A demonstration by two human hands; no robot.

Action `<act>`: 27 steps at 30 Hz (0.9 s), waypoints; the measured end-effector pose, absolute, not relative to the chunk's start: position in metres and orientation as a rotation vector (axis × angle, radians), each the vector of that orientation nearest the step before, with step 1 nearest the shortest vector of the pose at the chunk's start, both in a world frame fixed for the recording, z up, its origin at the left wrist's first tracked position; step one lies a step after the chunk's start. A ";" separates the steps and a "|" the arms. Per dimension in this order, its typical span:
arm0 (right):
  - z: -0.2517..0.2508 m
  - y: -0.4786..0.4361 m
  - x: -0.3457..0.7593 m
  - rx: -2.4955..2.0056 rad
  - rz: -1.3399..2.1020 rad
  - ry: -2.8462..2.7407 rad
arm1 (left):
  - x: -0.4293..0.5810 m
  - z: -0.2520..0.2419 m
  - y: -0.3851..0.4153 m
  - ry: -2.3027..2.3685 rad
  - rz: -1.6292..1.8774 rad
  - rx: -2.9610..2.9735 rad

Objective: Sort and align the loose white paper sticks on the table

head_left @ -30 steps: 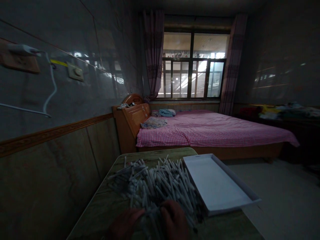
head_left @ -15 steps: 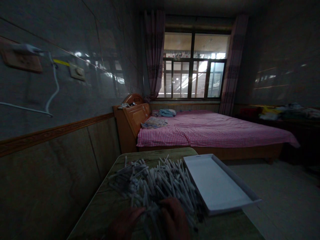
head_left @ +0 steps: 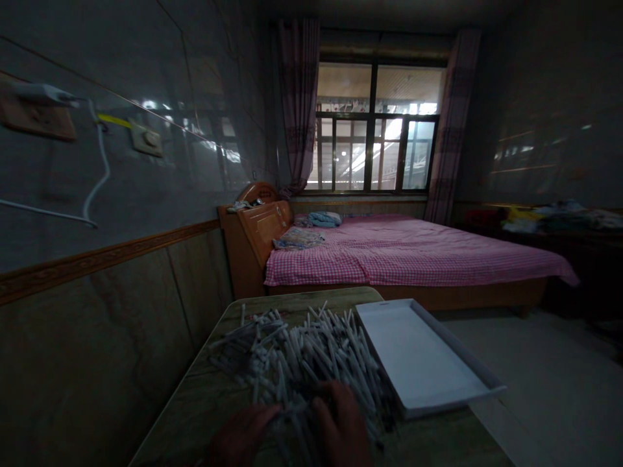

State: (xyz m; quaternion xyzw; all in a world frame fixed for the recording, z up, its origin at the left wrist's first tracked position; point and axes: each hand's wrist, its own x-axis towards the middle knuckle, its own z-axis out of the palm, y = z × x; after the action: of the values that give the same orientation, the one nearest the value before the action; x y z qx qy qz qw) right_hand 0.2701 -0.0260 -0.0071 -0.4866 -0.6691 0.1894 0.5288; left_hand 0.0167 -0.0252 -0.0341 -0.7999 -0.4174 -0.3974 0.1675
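Note:
A big heap of thin white stick-like pieces [head_left: 302, 360] lies on a marbled table top [head_left: 204, 408]. Both my hands rest on the near edge of the heap at the bottom of the view. My left hand [head_left: 241, 434] has its fingers curled in among the sticks. My right hand [head_left: 343, 425] lies on the heap with fingers bent over several sticks. The room is dim, so I cannot make out just what either hand grips. A shallow white tray [head_left: 418, 360] sits to the right of the heap, with nothing in it.
The table stands against a tiled wall [head_left: 121, 227] on the left. A bed with a pink checked cover [head_left: 413, 253] is beyond the table, under a window [head_left: 374, 136]. Cluttered dark furniture [head_left: 559, 227] lines the right wall. Open floor [head_left: 549, 376] lies to the right.
My right hand has crept slightly further forward over the heap of sticks. My left hand stays about where it was. The view has barely shifted.

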 end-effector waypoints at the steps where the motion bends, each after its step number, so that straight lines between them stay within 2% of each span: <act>1: -0.010 -0.025 0.270 -1.203 0.419 -1.612 | 0.017 -0.035 -0.025 -1.188 -1.137 -2.275; 7: -0.018 -0.023 0.271 -1.141 0.430 -1.643 | 0.013 -0.042 -0.021 -1.211 -1.151 -2.297; 13: -0.016 -0.023 0.273 -1.262 0.368 -1.693 | 0.012 -0.040 -0.022 -1.137 -1.116 -2.319; 20: -0.010 -0.024 0.274 -1.117 0.425 -1.661 | 0.012 -0.044 -0.017 -1.143 -1.123 -2.291; 27: -0.011 -0.017 0.284 -1.250 0.296 -1.651 | 0.012 -0.039 -0.015 -1.182 -1.142 -2.254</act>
State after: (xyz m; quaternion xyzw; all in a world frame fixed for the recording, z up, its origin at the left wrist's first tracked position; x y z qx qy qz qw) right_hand 0.2835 -0.0168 -0.0107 -0.5171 -0.6831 0.1223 0.5010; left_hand 0.0118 -0.0151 -0.0391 -0.7954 -0.4173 -0.4030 0.1752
